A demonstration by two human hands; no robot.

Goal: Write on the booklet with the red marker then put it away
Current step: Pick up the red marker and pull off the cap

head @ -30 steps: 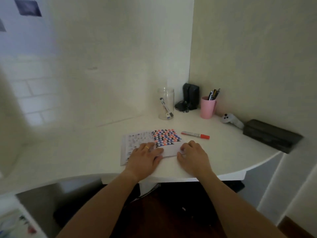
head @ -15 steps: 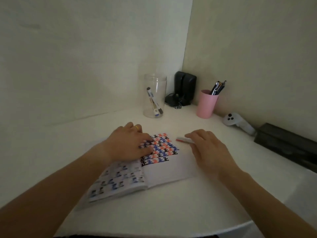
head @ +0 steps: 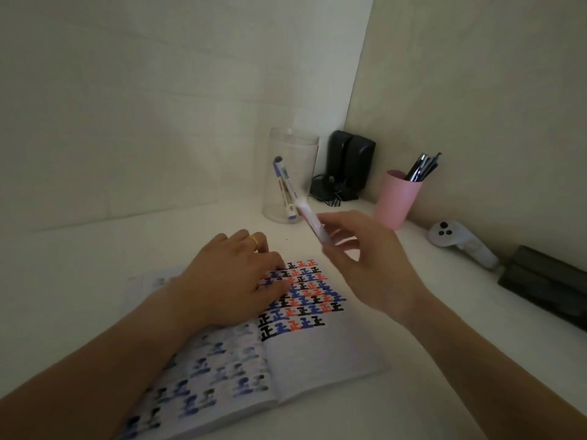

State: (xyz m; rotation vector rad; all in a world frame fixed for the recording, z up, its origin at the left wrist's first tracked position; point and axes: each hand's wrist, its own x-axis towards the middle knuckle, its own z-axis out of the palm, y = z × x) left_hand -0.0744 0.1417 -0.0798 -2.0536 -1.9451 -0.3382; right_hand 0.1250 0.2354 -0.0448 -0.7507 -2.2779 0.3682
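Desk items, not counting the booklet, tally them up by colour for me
Black: 2, the speaker pair and the case.
Pink: 1, the cup.
Clear: 1, the jar.
White: 2, the controller and the marker lifted by the right hand.
Total: 6.

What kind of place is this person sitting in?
Probably a home study corner or small desk nook. A white desk sits where two plain walls meet, holding a pink cup of pens, black speakers and an open booklet of handwritten marks.
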